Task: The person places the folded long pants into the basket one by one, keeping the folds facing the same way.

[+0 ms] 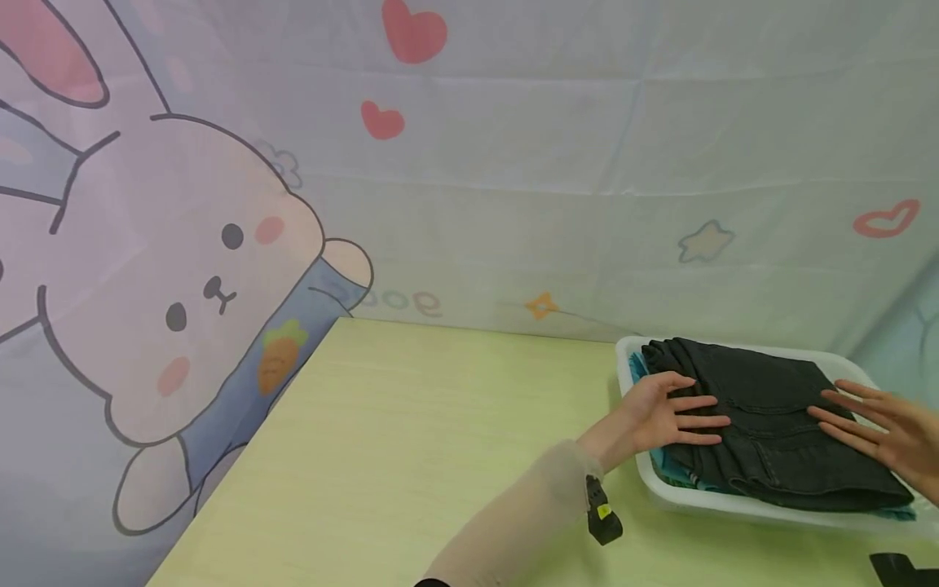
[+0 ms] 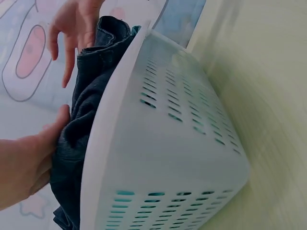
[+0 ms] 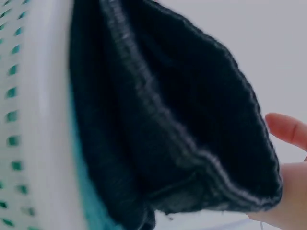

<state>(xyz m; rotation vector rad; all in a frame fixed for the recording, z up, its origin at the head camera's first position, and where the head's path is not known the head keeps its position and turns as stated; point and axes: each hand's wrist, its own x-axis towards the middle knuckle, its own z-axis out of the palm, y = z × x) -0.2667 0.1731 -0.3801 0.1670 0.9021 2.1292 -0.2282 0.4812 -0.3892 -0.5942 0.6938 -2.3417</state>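
Folded black jeans (image 1: 778, 416) lie on top of a white plastic basket (image 1: 741, 507) at the right of the table. My left hand (image 1: 671, 412) is over the left part of the jeans, its fingers spread and extended. Over their right part is my right hand (image 1: 880, 428), fingers likewise straight and apart. In the left wrist view the left hand (image 2: 29, 160) is against the bulging jeans (image 2: 79, 129), and the right hand (image 2: 76, 31) is beyond them. An open edge of the jeans (image 3: 192, 105) fills the right wrist view, hiding most of the right hand (image 3: 283, 191).
Teal cloth (image 1: 671, 469) shows under the jeans along the basket's edge. The pale yellow table (image 1: 411, 456) stretches to the left of the basket. Behind it hangs a curtain (image 1: 513, 163) printed with a rabbit and hearts. Slotted holes line the basket wall (image 2: 158, 139).
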